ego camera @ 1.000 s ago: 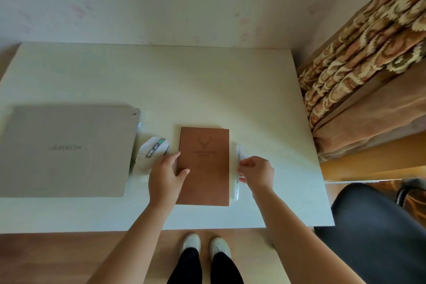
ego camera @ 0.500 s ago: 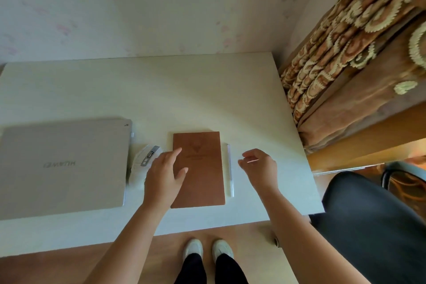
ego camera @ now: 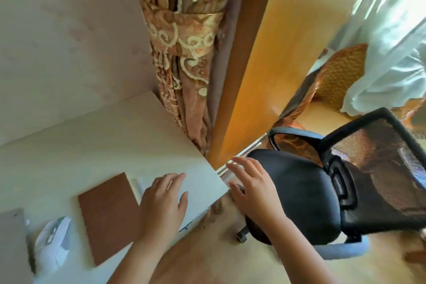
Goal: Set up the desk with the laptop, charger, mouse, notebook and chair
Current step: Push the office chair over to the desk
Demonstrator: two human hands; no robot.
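Note:
A brown notebook lies flat on the pale desk, with a white pen along its right side. To its left sit a white mouse and the corner of a closed silver laptop. My left hand hovers open over the desk's right part, beside the notebook. My right hand is open past the desk's right edge, fingers spread just in front of the black seat of an office chair with a mesh back. No charger is visible.
A patterned brown curtain hangs at the desk's far right corner beside a wooden door frame. A wicker chair and a white sheer curtain stand beyond. Wooden floor lies below the desk's front edge.
The view has swung right toward the chair. Both hands left the notebook and pen; my right hand moved off the desk toward the chair seat, and my left hand shifted right.

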